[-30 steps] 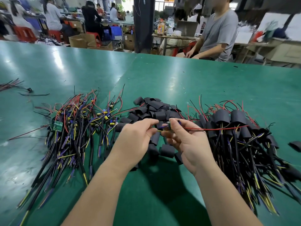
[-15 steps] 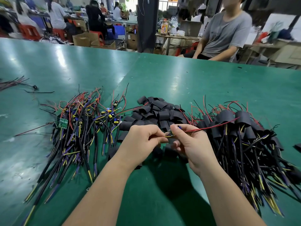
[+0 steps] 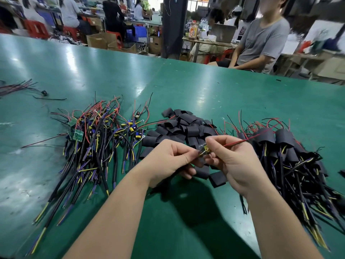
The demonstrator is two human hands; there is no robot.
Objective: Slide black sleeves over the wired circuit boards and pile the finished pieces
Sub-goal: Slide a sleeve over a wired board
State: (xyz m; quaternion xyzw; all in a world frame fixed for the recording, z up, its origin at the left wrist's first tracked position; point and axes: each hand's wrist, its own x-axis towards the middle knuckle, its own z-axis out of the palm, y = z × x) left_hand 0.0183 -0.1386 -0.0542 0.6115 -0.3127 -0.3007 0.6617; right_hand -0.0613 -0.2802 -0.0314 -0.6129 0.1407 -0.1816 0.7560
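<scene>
Right, the left hand (image 3: 168, 159) and the right hand (image 3: 237, 161) meet just above the glossy green bench (image 3: 205, 86), and between them sits one small wired circuit board (image 3: 204, 151), brassy and yellow, too blurred for detail. The left hand pinches its near end between thumb and forefinger, with the other fingers curled under. The right hand pinches the far end, where a thin red wire (image 3: 240, 141) runs off to the right. Just behind the hands lies the heap of short black sleeves (image 3: 183, 128), matt flattened tubes, with a few strays lying under the hands. To the left is a tangle of bare wired boards (image 3: 97, 139): green rectangles, yellow components, black cables tipped yellow and blue. To the right is the pile of finished pieces (image 3: 287, 152), each board capped in a rounded black sleeve, cables fanned toward the near edge. Beyond the bench stands an open brown cardboard box (image 3: 99, 41); its contents cannot be made out.
</scene>
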